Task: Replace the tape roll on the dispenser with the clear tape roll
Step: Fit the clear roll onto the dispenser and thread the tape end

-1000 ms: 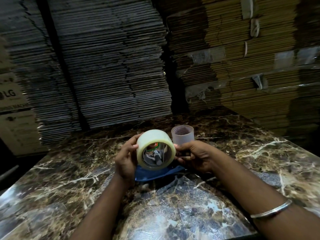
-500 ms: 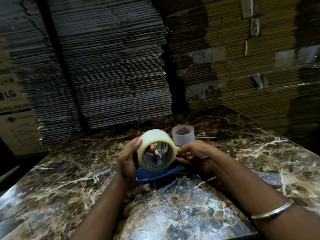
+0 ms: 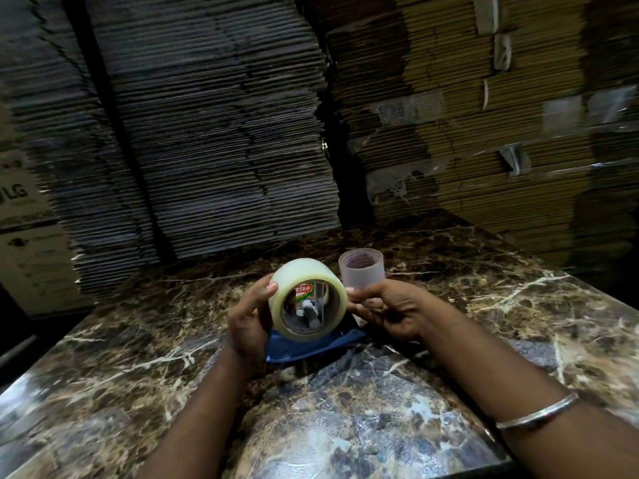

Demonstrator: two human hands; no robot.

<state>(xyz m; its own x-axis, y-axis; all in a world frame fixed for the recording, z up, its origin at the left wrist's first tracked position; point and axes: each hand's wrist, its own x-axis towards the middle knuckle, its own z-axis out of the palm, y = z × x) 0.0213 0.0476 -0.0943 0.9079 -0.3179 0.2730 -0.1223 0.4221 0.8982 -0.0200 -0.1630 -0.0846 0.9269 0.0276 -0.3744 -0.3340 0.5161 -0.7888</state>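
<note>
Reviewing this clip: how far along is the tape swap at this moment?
Done: a nearly spent roll stands on the table, apparently already removed. In hand: the left hand holds the clear roll over the blue dispenser, right hand beside it. Left: whether it's fully seated is unclear; threading the tape remains.

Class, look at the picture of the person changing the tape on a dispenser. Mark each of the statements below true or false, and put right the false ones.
1. The left hand grips the full clear tape roll. True.
2. The thin near-empty roll lies flat on the marble table, with no hand near it. False: it stands just behind the right hand; whether the fingers hold it cannot be told.
3. A bangle is on the right wrist. True.
4. The dispenser is red. False: its visible part is blue.
5. Stacks of flattened cardboard rise behind the table. True.
6. The full roll's core is blocked from view. False: one can see through it.
</note>
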